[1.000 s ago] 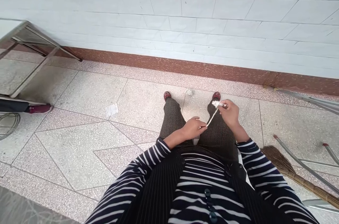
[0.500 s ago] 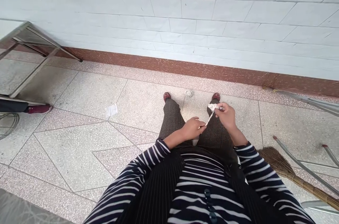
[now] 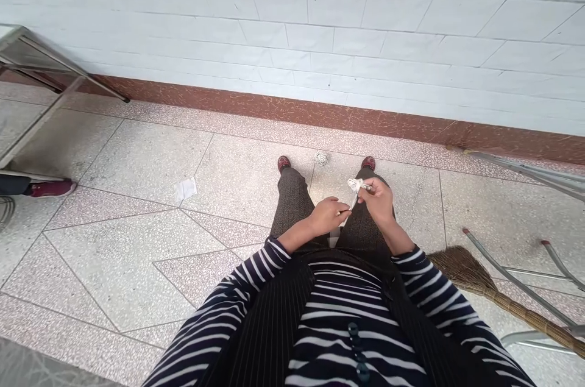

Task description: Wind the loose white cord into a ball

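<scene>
Cord (image 3: 353,199) is running, white and short, between your hands, which are sitting close together but not touching above your trousers (image 3: 292,198), near the right knee. Your left hand (image 3: 326,216) is pinching the lower end between thumb and fingers; your right hand (image 3: 378,198) is gripping a small knotted bunch (image 3: 354,183) of the same white stuff at the upper end. A thin piece (image 3: 367,187) is also showing beside it, though what it is, I cannot tell. You are working best, I would judge, when the left pinch is holding light, even tension, so the cord is lying straight rather than curling back into the bunch. While the right hand is steadying the bunch, it should be pressing gently, since a hard squeeze is likely to be flattening it. A ball (image 3: 321,158) of white string is resting on the floor (image 3: 242,192) between your shoes (image 3: 283,163); whether it is joining up with your cord, I cannot tell, so those shoes should probably be standing clear of it, leaving it free to roll.
</scene>
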